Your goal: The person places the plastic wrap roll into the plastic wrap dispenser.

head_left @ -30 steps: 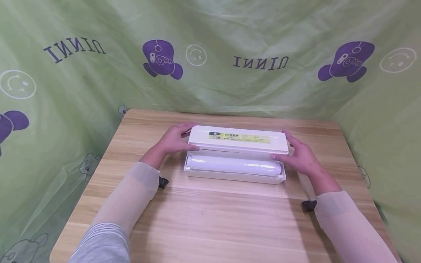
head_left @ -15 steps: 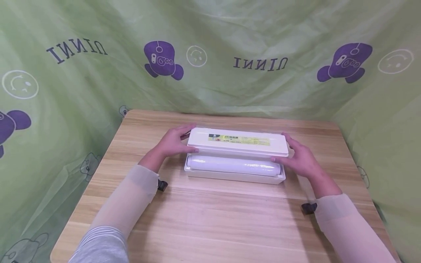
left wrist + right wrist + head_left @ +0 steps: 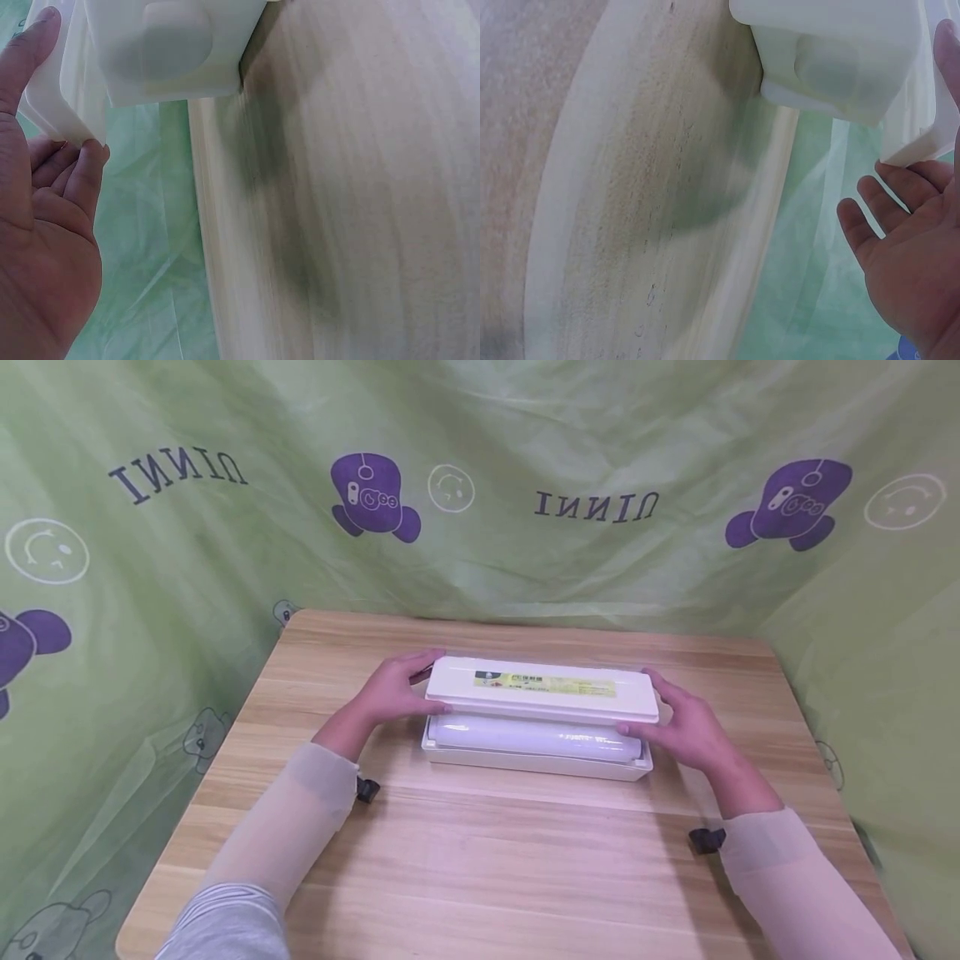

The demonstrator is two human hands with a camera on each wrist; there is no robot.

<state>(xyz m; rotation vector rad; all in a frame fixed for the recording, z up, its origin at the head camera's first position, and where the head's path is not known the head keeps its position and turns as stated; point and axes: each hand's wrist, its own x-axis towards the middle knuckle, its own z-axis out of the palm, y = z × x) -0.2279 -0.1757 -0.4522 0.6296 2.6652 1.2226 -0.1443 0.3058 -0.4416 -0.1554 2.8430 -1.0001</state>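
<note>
A white lid (image 3: 540, 690) with a yellow and green label is held above a white box (image 3: 536, 766), tilted and set toward its back. My left hand (image 3: 393, 689) grips the lid's left end, thumb on the front edge and fingers behind. At the other end my right hand (image 3: 693, 727) pinches the lid between its thumb and fingers. Inside the box lies a glossy roll of cling film (image 3: 536, 737), its back part hidden by the lid. In the left wrist view the lid (image 3: 64, 90) stands apart from the box (image 3: 172, 56).
The box stands on a wooden table (image 3: 510, 868), toward its far side. A green curtain (image 3: 495, 568) with purple figures hangs behind and at both sides. A small black device (image 3: 707, 840) sits at each wrist.
Both hands have lowered the lid slightly and brought it a little nearer over the box. The box and the roll have stayed in place.
</note>
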